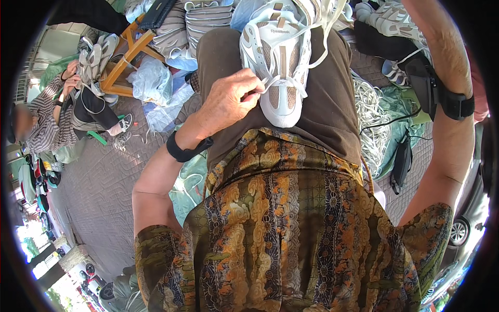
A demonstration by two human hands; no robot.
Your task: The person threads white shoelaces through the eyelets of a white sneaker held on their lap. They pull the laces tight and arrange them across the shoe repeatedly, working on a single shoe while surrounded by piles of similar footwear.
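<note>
A white and tan sneaker [280, 109] rests on my lap, between the thighs of my brown trousers, with its toe toward me. My left hand [228, 101] is beside the toe end, thumb and forefinger pinched on a white shoelace [282, 81] at the lowest eyelets. Another length of lace loops off the shoe's right side and runs up past the top edge. My right forearm [452, 67] reaches up along the right side and leaves the picture at the top, so that hand is out of sight.
Loose white laces [371, 117] lie heaped on green sheeting to the right. On the left stand a wooden stool [112, 78] and a clear plastic bag [150, 80]. Bundled shoes [208, 23] crowd the far side. Another person [57, 114] sits far left, handling shoes. A black pouch [402, 161] lies right.
</note>
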